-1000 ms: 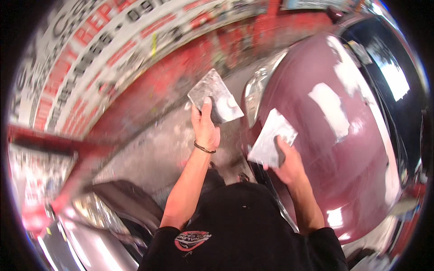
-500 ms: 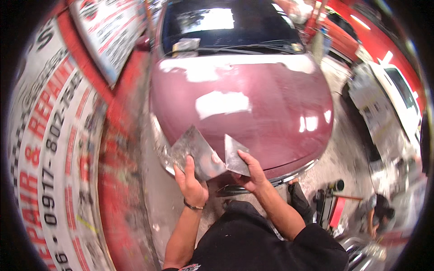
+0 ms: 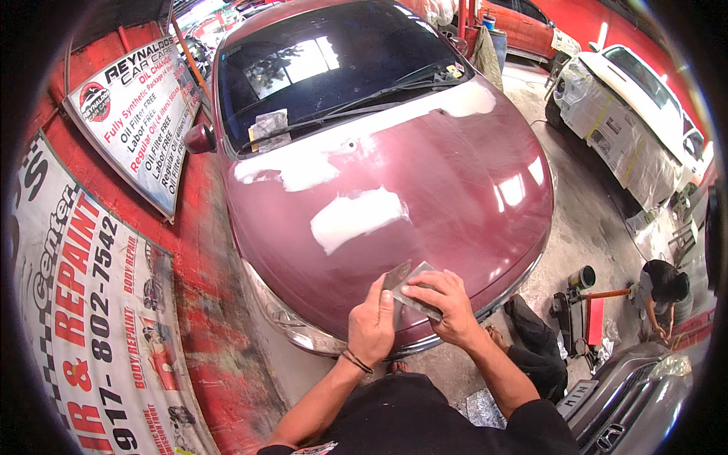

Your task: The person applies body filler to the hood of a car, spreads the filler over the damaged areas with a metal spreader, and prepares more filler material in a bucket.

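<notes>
Both my hands are close together above the front edge of a maroon car hood point(image 3: 470, 205). My left hand point(image 3: 371, 327) grips a thin grey metal plate point(image 3: 396, 274), now tilted nearly edge-on. Between the fingers and thumb of my right hand point(image 3: 449, 307) is a smaller flat metal putty spreader point(image 3: 417, 305). The two metal pieces meet or overlap; whether anything lies between them cannot be made out. Beyond them, a white filler patch point(image 3: 360, 216) covers part of the hood, and more white areas run below the windshield point(image 3: 303, 76).
A red wall with banners point(image 3: 91, 303) runs along the left. At right stands a white car point(image 3: 622, 114) masked with paper. A person point(image 3: 661, 288) crouches near a red floor jack point(image 3: 595, 322). A grey car's front point(image 3: 629, 402) is close at lower right.
My hands have moved right and closer together. The metal plate has turned from broadside to nearly edge-on, and the spreader has come against it. The view has shifted and tilted.
</notes>
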Demonstrator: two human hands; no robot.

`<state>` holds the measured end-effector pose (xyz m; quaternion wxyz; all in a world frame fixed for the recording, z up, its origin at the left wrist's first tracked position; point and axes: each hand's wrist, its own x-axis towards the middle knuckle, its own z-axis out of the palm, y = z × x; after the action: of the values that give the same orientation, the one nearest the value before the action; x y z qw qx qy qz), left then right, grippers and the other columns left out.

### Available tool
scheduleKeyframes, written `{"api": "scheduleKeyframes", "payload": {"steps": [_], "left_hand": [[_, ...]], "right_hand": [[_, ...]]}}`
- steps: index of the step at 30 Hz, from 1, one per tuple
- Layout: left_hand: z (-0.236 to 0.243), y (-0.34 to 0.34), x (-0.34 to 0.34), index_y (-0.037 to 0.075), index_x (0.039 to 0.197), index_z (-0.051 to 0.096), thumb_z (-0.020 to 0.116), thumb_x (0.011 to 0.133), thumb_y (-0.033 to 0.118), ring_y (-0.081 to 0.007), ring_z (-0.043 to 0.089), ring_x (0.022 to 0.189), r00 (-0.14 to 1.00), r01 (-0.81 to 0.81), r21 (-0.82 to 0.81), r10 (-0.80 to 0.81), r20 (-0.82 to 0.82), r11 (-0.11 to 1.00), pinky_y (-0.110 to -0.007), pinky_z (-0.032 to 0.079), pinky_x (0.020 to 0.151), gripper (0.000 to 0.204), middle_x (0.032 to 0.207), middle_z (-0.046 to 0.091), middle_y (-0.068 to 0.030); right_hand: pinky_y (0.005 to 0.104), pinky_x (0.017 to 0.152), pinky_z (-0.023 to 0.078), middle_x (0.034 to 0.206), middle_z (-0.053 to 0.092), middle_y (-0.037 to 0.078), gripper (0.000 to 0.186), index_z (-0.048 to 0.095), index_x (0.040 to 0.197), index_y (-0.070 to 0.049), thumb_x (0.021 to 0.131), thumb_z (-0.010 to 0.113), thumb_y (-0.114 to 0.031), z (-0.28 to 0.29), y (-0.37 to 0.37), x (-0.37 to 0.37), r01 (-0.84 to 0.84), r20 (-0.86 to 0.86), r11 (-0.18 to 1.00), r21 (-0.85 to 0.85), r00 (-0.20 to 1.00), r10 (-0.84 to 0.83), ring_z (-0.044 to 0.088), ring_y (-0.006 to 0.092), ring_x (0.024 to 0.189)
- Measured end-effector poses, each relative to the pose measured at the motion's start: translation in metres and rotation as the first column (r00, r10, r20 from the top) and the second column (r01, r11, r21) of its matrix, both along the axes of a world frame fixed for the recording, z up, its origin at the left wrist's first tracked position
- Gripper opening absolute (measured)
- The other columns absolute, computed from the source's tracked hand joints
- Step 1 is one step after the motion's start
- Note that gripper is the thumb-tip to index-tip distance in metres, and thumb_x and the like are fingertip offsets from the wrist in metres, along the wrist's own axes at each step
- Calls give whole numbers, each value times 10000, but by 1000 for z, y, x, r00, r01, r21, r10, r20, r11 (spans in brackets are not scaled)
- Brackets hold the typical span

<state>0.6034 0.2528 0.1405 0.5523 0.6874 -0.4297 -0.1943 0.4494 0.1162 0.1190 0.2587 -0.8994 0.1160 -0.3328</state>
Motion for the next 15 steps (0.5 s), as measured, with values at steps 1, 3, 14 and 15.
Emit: {"api": "scheduleKeyframes", "payload": {"steps": [1,3,14,15], "left_hand": [[3,-3,7,22,1435,586,534,1115,232,-430,752,1026,1000,16,12,-16,-5,1000,-447,571,873,387,1090,738,-282],[10,-11,31,26,1432,590,577,1081,190,-443,750,1008,998,50,-29,-49,34,998,-456,572,864,388,1074,739,-284],[4,-17,295,-23,1338,592,573,1106,175,-190,681,960,891,-55,-337,-107,-442,940,-355,553,832,306,1117,723,-125],[1,-18,312,-2,1353,590,567,1105,157,-182,680,995,730,-54,-352,-203,-652,935,-347,560,850,296,1164,714,-117]], "right_hand": [[502,1020,429,1296,684,48,516,729,1312,-188,806,768,-94,-1,4,8,-5,6,1000,19,1000,5,623,301,1258],[539,1050,416,1271,684,29,497,735,1286,-196,799,828,-220,-4,17,27,16,1,998,57,1000,-16,618,297,1264],[646,1148,380,1370,612,58,556,711,1320,-245,791,860,-158,23,119,229,275,-15,957,-91,961,-278,561,356,1360],[649,1149,385,1377,604,69,578,709,1322,-243,780,865,-121,27,129,254,276,58,959,-65,960,-272,552,376,1370]]}}
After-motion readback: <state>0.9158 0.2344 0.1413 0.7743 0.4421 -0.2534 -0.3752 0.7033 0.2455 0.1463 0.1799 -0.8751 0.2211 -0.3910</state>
